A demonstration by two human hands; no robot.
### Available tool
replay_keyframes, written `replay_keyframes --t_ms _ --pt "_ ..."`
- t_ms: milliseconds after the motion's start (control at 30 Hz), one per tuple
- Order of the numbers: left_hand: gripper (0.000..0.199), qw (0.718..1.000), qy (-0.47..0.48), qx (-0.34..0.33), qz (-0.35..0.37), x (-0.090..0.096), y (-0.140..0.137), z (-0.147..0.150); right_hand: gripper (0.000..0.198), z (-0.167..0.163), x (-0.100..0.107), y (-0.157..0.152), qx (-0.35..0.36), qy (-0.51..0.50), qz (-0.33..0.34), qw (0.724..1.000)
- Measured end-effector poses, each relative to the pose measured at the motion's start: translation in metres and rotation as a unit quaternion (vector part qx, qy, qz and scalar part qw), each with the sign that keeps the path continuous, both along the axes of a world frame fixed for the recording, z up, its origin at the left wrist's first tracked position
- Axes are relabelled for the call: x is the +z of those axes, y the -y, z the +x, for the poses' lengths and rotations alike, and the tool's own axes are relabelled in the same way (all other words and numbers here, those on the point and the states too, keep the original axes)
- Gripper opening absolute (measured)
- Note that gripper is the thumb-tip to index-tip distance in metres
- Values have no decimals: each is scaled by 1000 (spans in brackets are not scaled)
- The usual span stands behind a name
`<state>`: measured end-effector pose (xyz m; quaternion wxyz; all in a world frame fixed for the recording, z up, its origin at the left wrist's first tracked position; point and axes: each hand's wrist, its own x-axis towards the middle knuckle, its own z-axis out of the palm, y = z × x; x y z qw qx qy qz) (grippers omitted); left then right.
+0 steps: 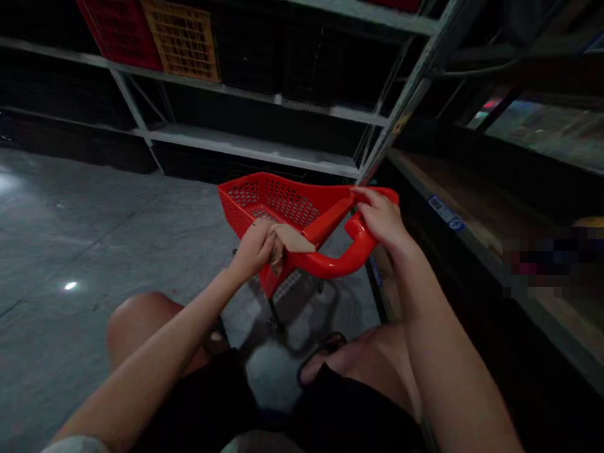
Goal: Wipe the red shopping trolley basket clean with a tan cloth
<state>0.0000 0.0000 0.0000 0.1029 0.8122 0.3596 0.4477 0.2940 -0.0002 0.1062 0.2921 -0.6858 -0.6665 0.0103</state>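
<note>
A small red shopping cart (330, 217) with perforated basket walls stands on the floor in front of me. My left hand (257, 244) is closed around a crumpled beige cloth (293, 239) at the near left corner of the basket. The cloth lies against the red rim beside the curved handle; I cannot make out if it is fabric or paper. My right hand (381, 217) grips the red frame at the far right end of the handle, its fingers over the edge. Its palm hides part of that corner.
Metal shelving (255, 148) runs behind the cart, with a red crate (120, 31) and a yellow crate (184, 41) on an upper level. On the right is a dark shelf edge bearing a blue label (446, 212). My sandalled feet are close to the cart's wheels.
</note>
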Motion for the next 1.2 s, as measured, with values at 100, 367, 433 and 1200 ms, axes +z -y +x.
replay_keyframes --t_ms 100,367,433,1200 --pt "42 994 -28 -101 4 11 27 18 50 21 -6 -2 33 4 -1 999" --pt "33 964 -158 -197 -79 66 -8 84 47 41 -3 0 80 -26 -34 996" --pt "33 967 -194 -144 -84 69 -36 106 48 39 -2 2 90 -28 -35 995" --pt "44 887 -278 -357 -91 79 -31 68 36 43 -6 -10 102 -51 -18 993"
